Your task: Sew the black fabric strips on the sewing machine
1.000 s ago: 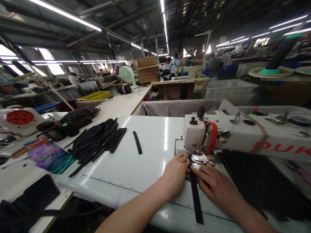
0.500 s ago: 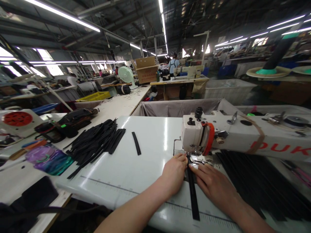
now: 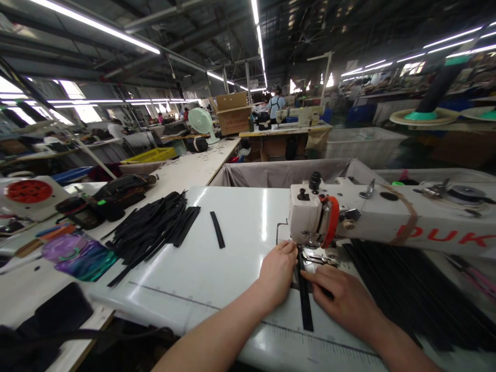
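Observation:
A narrow black fabric strip [image 3: 305, 310] runs under the needle area of a white sewing machine [image 3: 308, 219], its near end lying flat toward me. My left hand [image 3: 278, 269] is closed at the strip's left edge, fingertips close by the presser foot and partly hidden. On the other side, my right hand [image 3: 343, 292] has bent fingers, with its index fingertip on the strip's right edge just in front of the metal guide [image 3: 320, 258]. A dark patch shows between its fingers; I cannot tell what it is.
A heap of short black strips [image 3: 155, 222] and one loose strip [image 3: 217, 230] lie on the left of the table. Long black strips [image 3: 411, 294] lie under the machine arm. Pink-handled scissors [image 3: 475, 276] are far right. Behind the table stands a cloth-lined bin [image 3: 287, 170].
The black strip has moved away from me under the machine, so its near end lies farther forward. My left hand has edged forward; my right hand has drawn slightly back and bent its fingers.

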Demonstrator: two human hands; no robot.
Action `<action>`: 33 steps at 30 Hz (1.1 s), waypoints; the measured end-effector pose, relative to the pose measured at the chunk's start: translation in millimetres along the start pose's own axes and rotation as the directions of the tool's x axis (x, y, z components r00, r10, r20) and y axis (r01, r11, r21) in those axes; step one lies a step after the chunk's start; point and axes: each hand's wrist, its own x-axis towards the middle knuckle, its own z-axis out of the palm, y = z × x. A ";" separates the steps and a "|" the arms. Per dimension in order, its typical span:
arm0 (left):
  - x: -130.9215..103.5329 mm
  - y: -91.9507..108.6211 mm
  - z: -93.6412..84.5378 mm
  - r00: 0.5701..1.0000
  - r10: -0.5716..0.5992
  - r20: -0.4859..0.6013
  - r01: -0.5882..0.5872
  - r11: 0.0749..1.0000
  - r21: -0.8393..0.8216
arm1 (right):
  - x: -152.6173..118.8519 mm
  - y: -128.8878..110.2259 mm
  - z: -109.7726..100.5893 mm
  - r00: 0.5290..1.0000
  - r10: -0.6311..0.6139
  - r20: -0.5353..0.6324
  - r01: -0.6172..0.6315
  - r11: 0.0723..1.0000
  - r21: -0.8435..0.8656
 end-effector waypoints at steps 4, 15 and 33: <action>-0.1 0.1 -1.1 1.000 -0.027 -0.002 0.027 1.000 -0.014 | 3.1 0.4 -0.7 1.000 0.021 0.005 -0.021 1.000 -0.010; -4.7 -2.9 0.6 1.000 -0.011 -0.025 0.010 0.998 -0.055 | -4.3 -4.2 -7.0 0.997 -0.041 0.058 0.032 0.987 0.156; -5.7 4.6 -0.8 0.999 -0.033 -0.032 0.030 0.995 -0.097 | 9.3 6.7 3.4 0.999 0.021 0.037 -0.016 0.992 -0.123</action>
